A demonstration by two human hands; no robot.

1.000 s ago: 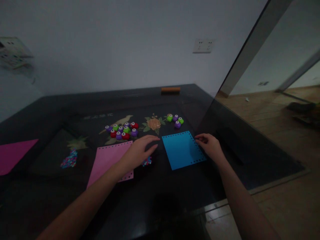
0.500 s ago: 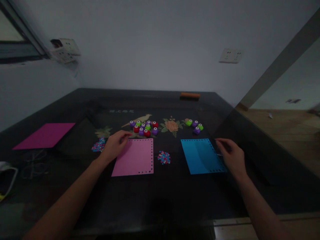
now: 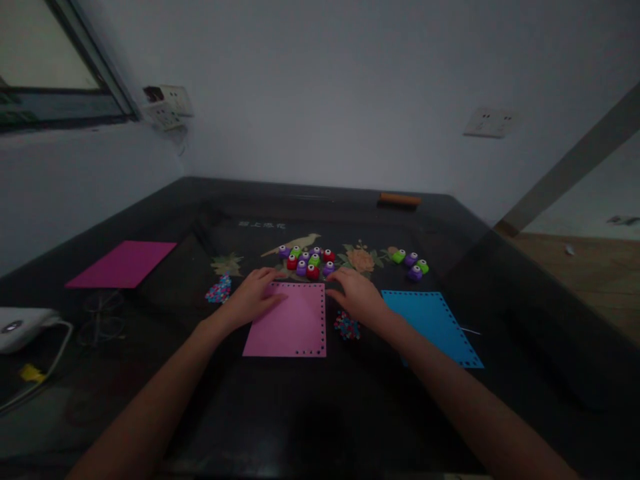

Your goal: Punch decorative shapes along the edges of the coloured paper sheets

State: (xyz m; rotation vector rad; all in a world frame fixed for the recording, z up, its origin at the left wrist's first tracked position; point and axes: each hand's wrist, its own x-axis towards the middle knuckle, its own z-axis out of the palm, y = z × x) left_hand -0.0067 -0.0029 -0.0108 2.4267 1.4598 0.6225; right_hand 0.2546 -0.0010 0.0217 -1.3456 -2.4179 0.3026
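- Glossy black surface (image 3: 300, 413) under a pale wall (image 3: 330, 133).
- Pink punched sheet (image 3: 295, 327) at seven o'clock.
- Left hand (image 3: 256, 297) over its ten-o'clock corner, fingers parted.
- Right hand (image 3: 359, 293) near its one-o'clock corner, fingers parted.
- Blue punched sheet (image 3: 430, 317) at four o'clock.

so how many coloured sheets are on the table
3: the magenta sheet at left, the pink sheet in the middle, and the blue sheet at right, partly hidden by the right forearm.
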